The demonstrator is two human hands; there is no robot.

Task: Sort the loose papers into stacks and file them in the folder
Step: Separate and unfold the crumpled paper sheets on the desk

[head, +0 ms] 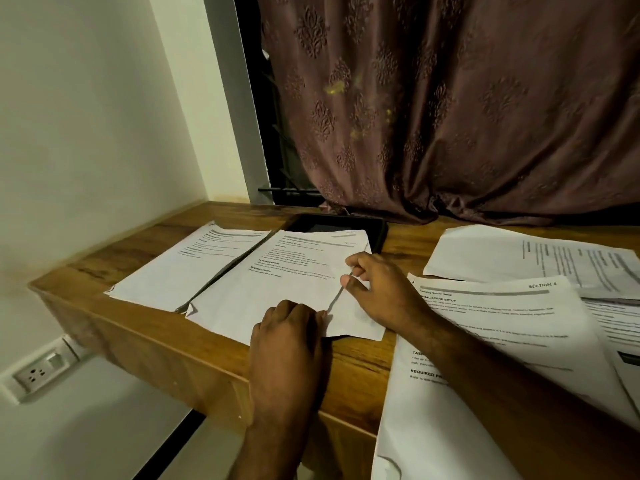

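Observation:
A printed sheet [277, 282] lies in the middle of the wooden desk [166, 323], on top of another sheet whose right part shows beside it. My left hand [291, 327] presses its near right corner with curled fingers. My right hand [377, 289] pinches the sheet's right edge between thumb and fingers. A second stack of paper [187, 268] lies to the left. A black folder [360, 226] lies flat behind the middle sheets, mostly hidden by them. Several loose printed papers [512, 306] overlap on the right under my right forearm.
A patterned brown curtain [450, 116] hangs down onto the desk's back edge. A white wall closes the left side, with a socket plate [38, 372] below desk level. The desk's front left edge drops off to the floor.

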